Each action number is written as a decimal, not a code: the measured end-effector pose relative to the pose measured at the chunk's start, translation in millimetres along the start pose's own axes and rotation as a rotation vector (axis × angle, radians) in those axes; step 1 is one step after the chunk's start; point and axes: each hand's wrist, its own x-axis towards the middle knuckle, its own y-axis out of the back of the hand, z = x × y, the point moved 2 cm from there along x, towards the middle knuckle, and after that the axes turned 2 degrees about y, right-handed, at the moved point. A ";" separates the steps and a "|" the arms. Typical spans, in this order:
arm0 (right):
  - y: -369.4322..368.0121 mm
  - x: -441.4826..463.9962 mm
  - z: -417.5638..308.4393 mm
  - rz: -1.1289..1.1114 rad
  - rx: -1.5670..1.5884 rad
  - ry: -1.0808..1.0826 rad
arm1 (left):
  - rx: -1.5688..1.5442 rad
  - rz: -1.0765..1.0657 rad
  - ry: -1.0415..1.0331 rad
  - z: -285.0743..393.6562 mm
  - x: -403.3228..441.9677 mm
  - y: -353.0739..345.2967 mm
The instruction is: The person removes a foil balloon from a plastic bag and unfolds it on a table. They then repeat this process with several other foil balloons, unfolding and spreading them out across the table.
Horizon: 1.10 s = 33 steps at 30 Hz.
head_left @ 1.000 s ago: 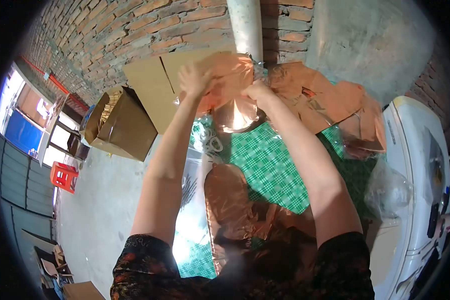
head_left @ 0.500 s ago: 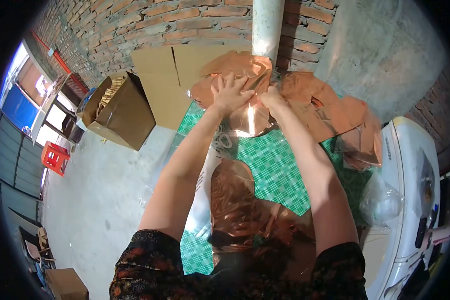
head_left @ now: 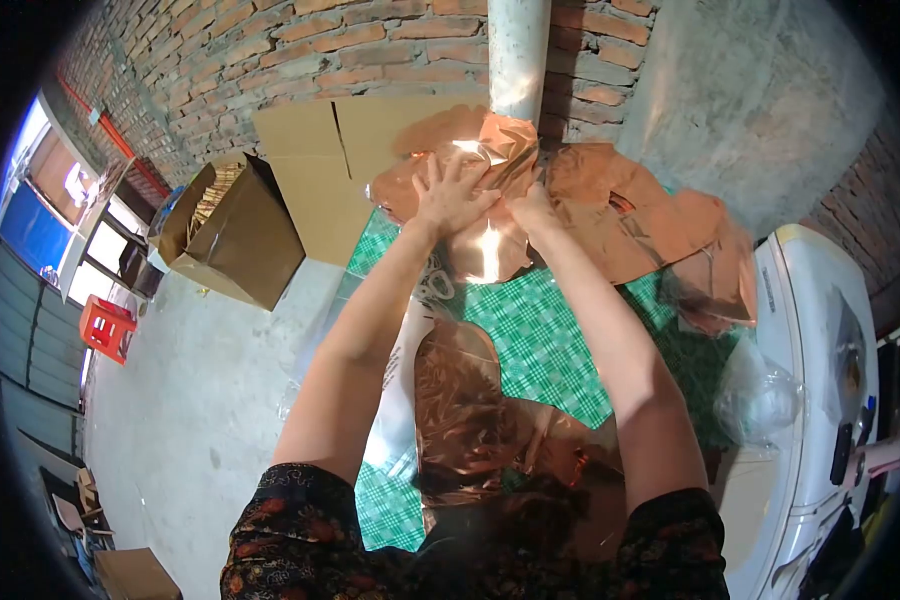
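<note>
A copper-coloured foil balloon (head_left: 515, 140), flat and shiny, lies at the far end of the table under both my hands. My left hand (head_left: 452, 198) rests flat on it with the fingers spread. Beside it, my right hand (head_left: 532, 208) is closed at the balloon's right part, fingers pinched on the foil; the fingertips are partly hidden. Another flat copper foil balloon (head_left: 460, 400) lies nearer my body, its surface wrinkled. More copper foil pieces (head_left: 620, 215) spread to the right of my right hand.
A green checked cloth (head_left: 545, 340) covers the table. White printed plastic (head_left: 395, 400) lies on the left, a clear plastic bag (head_left: 760, 395) on the right beside a white appliance (head_left: 820, 330). Cardboard boxes (head_left: 245, 250) and a red stool (head_left: 107, 328) stand left; a pipe (head_left: 517, 60) rises behind.
The foil under my hands has shifted and creased a little, with its upper part bunched higher near the pipe. Both hands stay in nearly the same place; the view has turned slightly.
</note>
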 end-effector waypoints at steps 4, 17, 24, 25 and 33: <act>30.4 -35.7 -45.9 -0.121 -0.167 0.030 | 0.045 0.138 -0.039 -2.3 -1.0 -6.6; 71.1 -111.7 -101.0 -0.265 -0.591 0.137 | -0.050 0.119 0.014 7.2 -10.4 8.2; 89.0 -134.8 -96.9 -0.336 -0.589 0.192 | -0.033 0.206 0.027 -9.4 -6.8 1.9; 91.3 -138.2 -95.1 -0.350 -0.629 0.269 | -0.029 0.257 -0.009 -20.7 -2.2 -0.1; 194.2 -223.8 -90.4 -0.350 -0.704 0.544 | -0.137 0.384 -0.598 -35.9 -22.9 49.3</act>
